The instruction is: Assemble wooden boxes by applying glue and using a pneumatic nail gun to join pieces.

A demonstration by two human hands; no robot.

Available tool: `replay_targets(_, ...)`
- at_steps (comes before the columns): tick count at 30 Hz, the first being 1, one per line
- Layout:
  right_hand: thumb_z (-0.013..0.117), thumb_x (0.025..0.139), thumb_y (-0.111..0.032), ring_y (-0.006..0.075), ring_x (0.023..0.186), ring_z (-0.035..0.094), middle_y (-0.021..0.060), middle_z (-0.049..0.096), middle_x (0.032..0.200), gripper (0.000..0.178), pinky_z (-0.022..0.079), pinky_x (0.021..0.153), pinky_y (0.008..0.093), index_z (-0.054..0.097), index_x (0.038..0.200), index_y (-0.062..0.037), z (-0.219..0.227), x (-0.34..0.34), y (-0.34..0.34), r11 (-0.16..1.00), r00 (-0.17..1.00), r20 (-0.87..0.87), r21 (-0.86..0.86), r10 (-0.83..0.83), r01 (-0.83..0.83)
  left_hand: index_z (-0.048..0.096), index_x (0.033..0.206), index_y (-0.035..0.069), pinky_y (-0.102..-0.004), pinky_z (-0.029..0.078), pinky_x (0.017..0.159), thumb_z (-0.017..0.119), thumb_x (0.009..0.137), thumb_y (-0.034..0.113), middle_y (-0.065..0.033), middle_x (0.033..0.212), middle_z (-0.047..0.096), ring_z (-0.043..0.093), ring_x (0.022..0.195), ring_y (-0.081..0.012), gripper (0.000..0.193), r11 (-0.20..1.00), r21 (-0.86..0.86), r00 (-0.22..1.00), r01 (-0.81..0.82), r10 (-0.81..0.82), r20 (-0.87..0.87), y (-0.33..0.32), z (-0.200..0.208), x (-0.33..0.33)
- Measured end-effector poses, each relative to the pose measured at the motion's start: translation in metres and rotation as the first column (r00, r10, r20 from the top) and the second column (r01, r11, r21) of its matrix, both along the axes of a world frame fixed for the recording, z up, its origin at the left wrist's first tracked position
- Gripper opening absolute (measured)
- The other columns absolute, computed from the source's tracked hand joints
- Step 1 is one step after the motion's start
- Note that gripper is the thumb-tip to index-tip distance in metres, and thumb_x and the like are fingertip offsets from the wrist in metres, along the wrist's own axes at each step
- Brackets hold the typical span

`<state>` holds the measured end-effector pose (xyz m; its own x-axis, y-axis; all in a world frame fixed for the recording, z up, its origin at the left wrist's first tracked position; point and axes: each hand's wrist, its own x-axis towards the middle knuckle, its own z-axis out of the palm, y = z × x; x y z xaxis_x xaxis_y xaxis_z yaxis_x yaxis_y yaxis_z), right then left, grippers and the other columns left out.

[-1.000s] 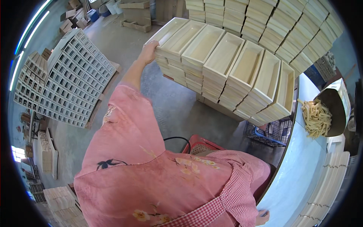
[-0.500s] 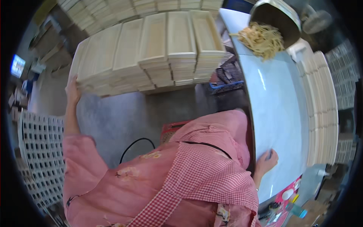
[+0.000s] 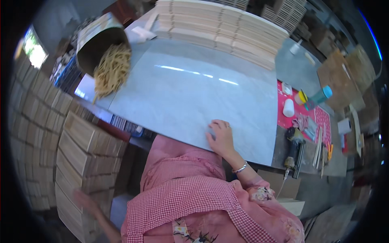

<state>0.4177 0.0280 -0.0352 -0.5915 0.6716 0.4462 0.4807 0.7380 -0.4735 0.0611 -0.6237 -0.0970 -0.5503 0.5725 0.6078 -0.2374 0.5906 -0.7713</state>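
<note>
My right hand rests near the front edge of the pale glossy tabletop, fingers curled. A small dark grey patch shows between thumb and fingers; I cannot make out what it is. A bracelet circles that wrist. Low at the left, my left hand is smeared by motion beside or over stacked shallow wooden trays. Whether it touches them cannot be told. On the tabletop's far left, a container lies on its side with pale yellow strips spilling from its mouth.
Slotted wooden pieces are stacked along the far edge. On the right, a red patterned mat holds a white bottle and a teal-capped bottle. A dark power tool with a cord lies nearer. Cardboard boxes stand beyond.
My view has turned right toward the tabletop. My left hand has left the end of the tray row and appears blurred by the stacks. The right hand stays on the tabletop.
</note>
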Motion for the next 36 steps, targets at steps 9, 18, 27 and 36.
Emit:
replay_targets(9,0.069,0.088,-0.009,0.0210,0.083,0.066,0.0088,0.067,0.108,0.034,0.052,0.074,0.0301,0.064,0.121,-0.0032,0.026,0.057,0.147,0.968,0.948,-0.241,-0.187,-0.209,0.166,0.056,0.096,-0.004,-0.0436,0.043,0.094,0.046,0.108,0.021,-0.0218,0.111,0.058,0.054,0.102,-0.0344,0.029,0.323,0.943,0.502,0.084,-0.831,0.240,0.305,0.088,0.079)
replay_targets(18,0.069,0.092,-0.020,0.0261,0.087,0.067,0.0145,0.069,0.108,0.038,0.054,0.080,0.0365,0.062,0.122,0.0005,0.016,0.073,0.283,0.884,0.893,-0.102,-0.229,-0.437,0.407,0.055,0.087,-0.003,-0.0437,0.044,0.086,0.047,0.107,0.017,-0.0180,0.095,0.059,0.053,0.089,-0.0333,0.030,0.507,0.823,0.395,-0.254,-0.723,0.567,0.263,0.063,0.070)
replay_targets(27,0.051,0.099,-0.050,0.0385,0.107,0.067,0.0257,0.068,0.119,0.070,0.053,0.092,0.0446,0.057,0.127,0.0136,0.010,0.106,0.462,0.626,0.684,0.059,-0.353,-0.727,0.695,0.058,0.086,-0.001,-0.0405,0.044,0.075,0.051,0.105,0.017,-0.0149,0.084,0.058,0.051,0.079,-0.0290,0.027,0.601,0.777,0.130,-0.186,-0.769,0.626,0.279,0.010,0.074)
replay_targets(36,0.063,0.091,-0.054,0.0401,0.100,0.069,0.0254,0.072,0.103,0.072,0.053,0.090,0.0442,0.064,0.117,0.0137,0.043,0.083,0.507,0.498,0.708,0.223,-0.572,-0.670,0.651,0.060,0.087,-0.001,-0.0394,0.044,0.073,0.050,0.105,0.017,-0.0140,0.083,0.058,0.051,0.078,-0.0281,0.027,0.607,0.741,0.099,-0.286,-0.751,0.653,0.333,0.029,0.078)
